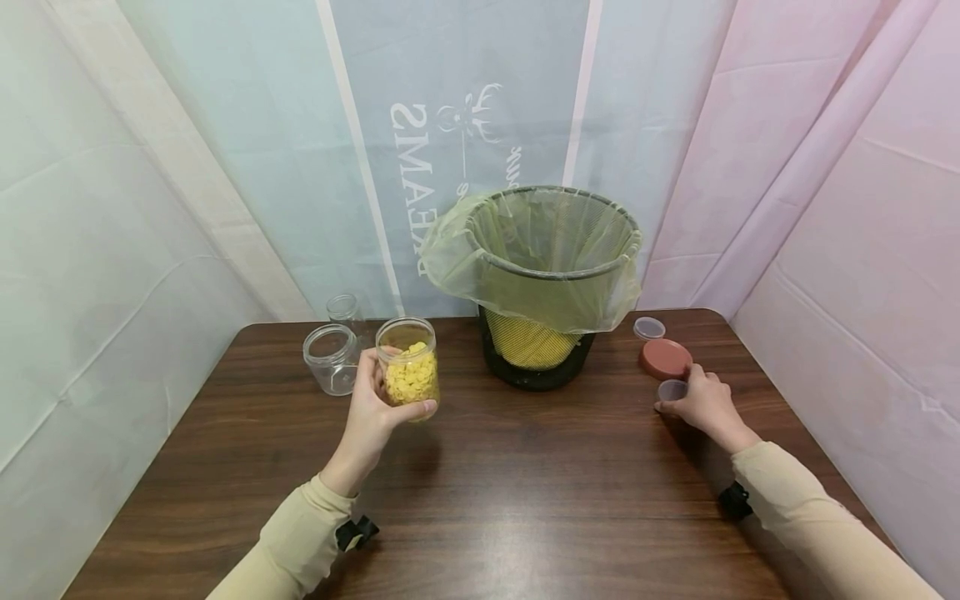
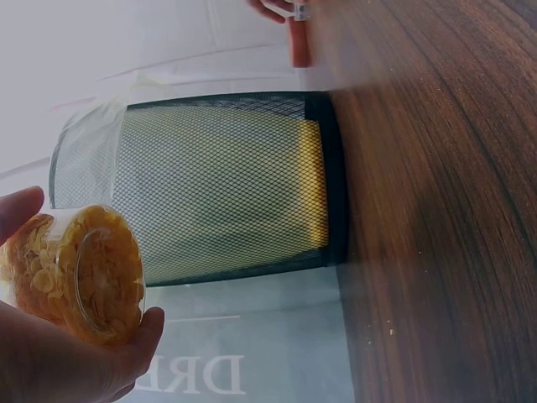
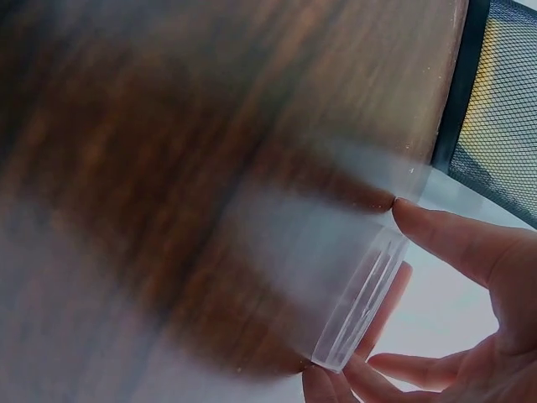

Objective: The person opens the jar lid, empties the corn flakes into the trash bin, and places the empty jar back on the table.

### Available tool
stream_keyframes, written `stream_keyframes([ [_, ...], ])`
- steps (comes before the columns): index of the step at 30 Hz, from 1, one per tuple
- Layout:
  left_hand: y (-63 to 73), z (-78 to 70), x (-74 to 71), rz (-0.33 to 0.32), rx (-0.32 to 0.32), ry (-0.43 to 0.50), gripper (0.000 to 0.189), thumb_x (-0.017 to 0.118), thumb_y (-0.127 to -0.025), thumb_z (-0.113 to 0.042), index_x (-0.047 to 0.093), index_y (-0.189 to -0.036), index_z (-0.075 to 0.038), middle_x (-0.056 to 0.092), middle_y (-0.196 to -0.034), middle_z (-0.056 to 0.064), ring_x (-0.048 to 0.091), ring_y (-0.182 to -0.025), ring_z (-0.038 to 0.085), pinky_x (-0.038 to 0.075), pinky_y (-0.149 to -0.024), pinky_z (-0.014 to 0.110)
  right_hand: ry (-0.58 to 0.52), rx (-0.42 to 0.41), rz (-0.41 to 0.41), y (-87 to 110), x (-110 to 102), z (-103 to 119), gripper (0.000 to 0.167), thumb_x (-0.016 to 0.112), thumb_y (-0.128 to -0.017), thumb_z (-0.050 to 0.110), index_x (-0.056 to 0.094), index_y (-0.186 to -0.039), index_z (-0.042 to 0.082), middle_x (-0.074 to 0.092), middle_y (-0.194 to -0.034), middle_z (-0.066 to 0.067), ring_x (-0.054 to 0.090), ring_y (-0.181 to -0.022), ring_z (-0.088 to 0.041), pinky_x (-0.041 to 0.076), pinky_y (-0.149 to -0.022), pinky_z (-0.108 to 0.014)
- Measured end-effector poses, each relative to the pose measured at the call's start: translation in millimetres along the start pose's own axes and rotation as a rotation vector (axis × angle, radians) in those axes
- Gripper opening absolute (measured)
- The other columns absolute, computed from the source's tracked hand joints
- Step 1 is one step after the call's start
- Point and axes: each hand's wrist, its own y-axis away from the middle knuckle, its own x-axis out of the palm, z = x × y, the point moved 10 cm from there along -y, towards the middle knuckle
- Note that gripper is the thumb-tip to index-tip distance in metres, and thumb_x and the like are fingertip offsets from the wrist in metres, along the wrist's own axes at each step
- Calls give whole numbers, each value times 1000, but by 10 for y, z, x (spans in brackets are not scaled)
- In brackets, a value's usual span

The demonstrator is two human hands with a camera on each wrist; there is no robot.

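Note:
My left hand (image 1: 375, 412) grips a clear plastic jar (image 1: 406, 333) above the table, its thumb across the front. Yellow flakes or small pieces (image 1: 412, 379) fill the jar partway, and it has no lid on. In the left wrist view the jar's round bottom (image 2: 102, 275) faces the camera. My right hand (image 1: 707, 407) is low at the table's right side, thumb and fingers curled about the rim of a clear lid (image 1: 672, 390). The right wrist view shows this lid (image 3: 361, 302) flat on the table, fingertips at one edge and the thumb by the other.
A mesh bin (image 1: 536, 354) with a yellowish liner bag (image 1: 555, 304) stands at the back middle. Two clear open jars, one wide (image 1: 330, 358) and one narrower (image 1: 343, 307), stand back left. A reddish lid (image 1: 666, 358) and another clear lid (image 1: 648, 327) lie back right. Curtains surround the table.

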Motion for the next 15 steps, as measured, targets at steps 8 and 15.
stream_keyframes([
  [8, -14, -32, 5, -22, -2, -15, 74, 76, -63, 14, 37, -119, -15, 54, -119, 4, 55, -107, 17, 51, -86, 27, -43, 54, 49, 24, -38, -11, 81, 71, -81, 35, 36, -126, -22, 43, -113, -47, 40, -102, -62, 35, -84, -66],
  [15, -36, -88, 42, -26, 22, -4, 72, 74, -64, 14, 39, -119, -15, 54, -120, 4, 55, -108, 17, 50, -88, 26, -48, 18, -33, 25, -225, 75, 72, 59, -91, 39, 40, -127, -20, 48, -114, -42, 40, -105, -59, 36, -84, -65],
])
